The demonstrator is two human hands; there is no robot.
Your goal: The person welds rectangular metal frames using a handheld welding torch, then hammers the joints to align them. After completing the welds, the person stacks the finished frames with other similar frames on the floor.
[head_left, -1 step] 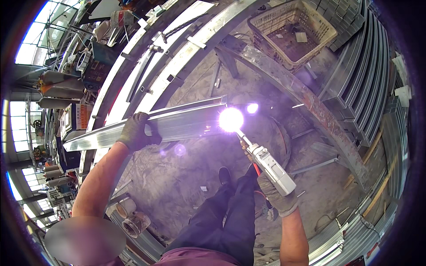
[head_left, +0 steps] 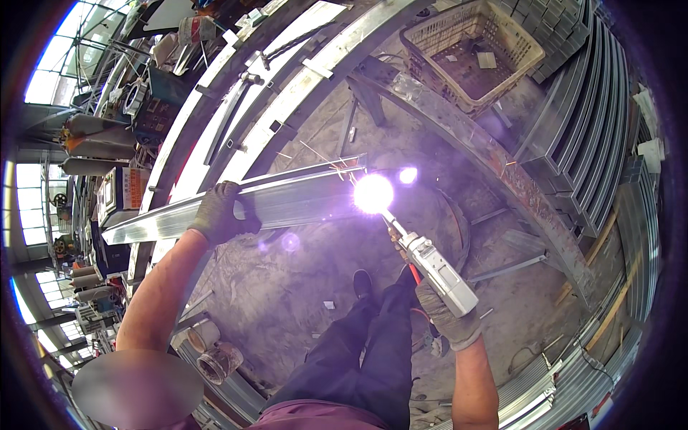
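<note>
My left hand (head_left: 217,213), in a dark work glove, is wrapped over a long silvery metal channel (head_left: 294,203) and grips its near edge. My right hand (head_left: 448,315), gloved in grey, is closed round the grip of a white handheld welding torch (head_left: 441,274). The torch's narrow tip points up and left at the channel's right end. There a dazzling white-violet glare (head_left: 373,193) hides the tip's contact point and the end of the metal. Thin sparks (head_left: 344,169) streak up and left from it.
Pale steel beams (head_left: 315,93) curve past behind the channel. A rusty steel beam (head_left: 494,165) slants down the right side, beside a dirty plastic crate (head_left: 466,100). Stacked metal profiles (head_left: 573,136) line the far right. Gas cylinders (head_left: 100,136) lie at left. A round can (head_left: 218,362) is near my legs.
Sparks now spray up and left over the channel's upper edge, where before only a few small ones showed lower down. Both hands, the torch and the channel stay in place.
</note>
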